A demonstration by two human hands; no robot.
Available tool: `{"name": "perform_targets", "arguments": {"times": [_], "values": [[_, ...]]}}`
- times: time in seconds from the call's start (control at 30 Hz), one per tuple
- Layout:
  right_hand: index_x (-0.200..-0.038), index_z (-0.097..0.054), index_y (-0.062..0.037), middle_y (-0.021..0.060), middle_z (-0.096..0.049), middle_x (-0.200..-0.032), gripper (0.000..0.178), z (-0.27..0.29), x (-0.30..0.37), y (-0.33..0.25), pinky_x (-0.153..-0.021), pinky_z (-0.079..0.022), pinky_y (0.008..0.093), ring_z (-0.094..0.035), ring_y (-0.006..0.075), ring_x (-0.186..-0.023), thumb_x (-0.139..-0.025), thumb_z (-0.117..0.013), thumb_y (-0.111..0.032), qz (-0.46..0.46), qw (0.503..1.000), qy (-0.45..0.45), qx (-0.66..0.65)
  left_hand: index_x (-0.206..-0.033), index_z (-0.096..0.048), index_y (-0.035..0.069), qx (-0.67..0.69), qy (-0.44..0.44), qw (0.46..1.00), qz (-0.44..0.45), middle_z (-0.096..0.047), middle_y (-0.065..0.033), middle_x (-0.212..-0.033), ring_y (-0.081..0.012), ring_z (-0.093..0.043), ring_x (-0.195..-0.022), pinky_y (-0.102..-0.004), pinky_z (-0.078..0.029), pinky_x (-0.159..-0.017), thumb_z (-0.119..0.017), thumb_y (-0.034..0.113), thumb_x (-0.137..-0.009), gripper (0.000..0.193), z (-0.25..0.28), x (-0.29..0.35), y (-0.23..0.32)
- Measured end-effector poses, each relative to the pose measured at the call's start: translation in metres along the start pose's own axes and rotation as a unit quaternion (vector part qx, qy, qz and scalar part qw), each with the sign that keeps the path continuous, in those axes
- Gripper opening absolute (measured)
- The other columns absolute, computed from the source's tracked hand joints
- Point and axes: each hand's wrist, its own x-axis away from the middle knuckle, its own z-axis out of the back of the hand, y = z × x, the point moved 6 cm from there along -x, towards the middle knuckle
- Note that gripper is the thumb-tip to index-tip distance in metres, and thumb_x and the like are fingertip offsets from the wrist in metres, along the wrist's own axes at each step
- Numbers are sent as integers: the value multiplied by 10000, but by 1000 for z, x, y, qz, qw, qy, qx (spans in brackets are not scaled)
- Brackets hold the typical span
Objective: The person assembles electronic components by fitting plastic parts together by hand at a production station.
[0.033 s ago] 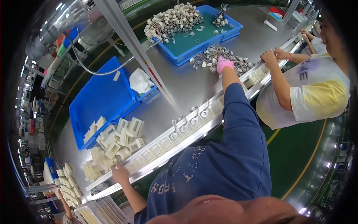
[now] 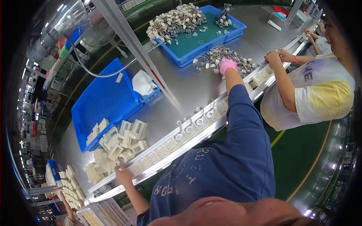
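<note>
Presently working with two hands set well apart, one toward each side of the frame. Reaching with the left hand [image 2: 123, 175] into the lower left, at the near edge of a heap of white housings [image 2: 122, 141] and just beside a metal rail [image 2: 151, 164]. Cannot tell from this view about any grip of those fingers on a housing. Reaching with the right hand [image 2: 227, 66], gloved in pink, to the upper right of centre, over the near side of a tangle of wired parts [image 2: 244, 64] on the steel table [image 2: 196, 83]. Cannot tell about a grip there either, with fingertips hidden. Seeing along the rail, from lower left up toward the right, a row of square white pieces [image 2: 161, 149], fitted with wired parts around the centre of the frame. Noting at left of centre a large blue tray [image 2: 102, 94] with some white housings in its near corner, then just beside it a small blue bin [image 2: 152, 98] bearing a white cloth [image 2: 143, 83]. Seeing at the top another blue tray [image 2: 181, 61], heaped with more wired parts. Looking right, finding a co-worker [image 2: 307, 96] with both hands close together at the rail.
</note>
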Motion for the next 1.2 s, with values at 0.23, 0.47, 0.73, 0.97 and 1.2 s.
{"name": "perform_targets", "arguments": {"times": [0.23,0.47,0.73,0.97,1.2], "values": [[-892,-663,-7,187,-608,-1031,273,20,-24,-28,-809,-477,386,-596,323,-938,-722,-556,-192,171,975,-78,-122,-910,-561,-6,92,-77,992,-38,-606,-247,-840,-406,-570,-794,-442,-428,-684,-507,358,-848,374,-9,1,46],[-907,-586,-53,212,-603,-840,199,49,-44,36,-738,-465,411,-585,358,-839,-836,-458,-188,121,902,254,-329,-953,-562,27,40,-32,993,-107,-606,-192,-745,-339,-584,-686,-412,-434,-631,-524,341,-849,333,26,-10,88],[-870,-531,-38,96,-611,-682,219,178,76,-23,-551,-482,294,-588,171,-568,-896,-444,-238,161,623,155,-749,-988,-564,24,250,-121,923,-265,-593,-97,-779,-185,-558,-703,-281,-441,-653,-568,225,-840,250,23,-7,156],[-945,-509,-19,41,-514,-604,241,168,251,-166,-514,-452,235,-552,131,-568,-920,-448,-251,316,510,-224,-768,-1212,-431,-3,404,-99,772,-481,-505,-158,-1157,-287,-472,-1099,-357,-360,-938,-596,185,-795,486,27,32,287],[-921,-493,3,47,-484,-609,250,181,285,-191,-542,-448,263,-529,154,-568,-925,-446,-243,326,389,-218,-834,-890,-571,-31,423,-578,637,-286,-610,-108,-769,-203,-612,-745,-312,-484,-709,-461,232,-888,285,-38,65,296]]}}
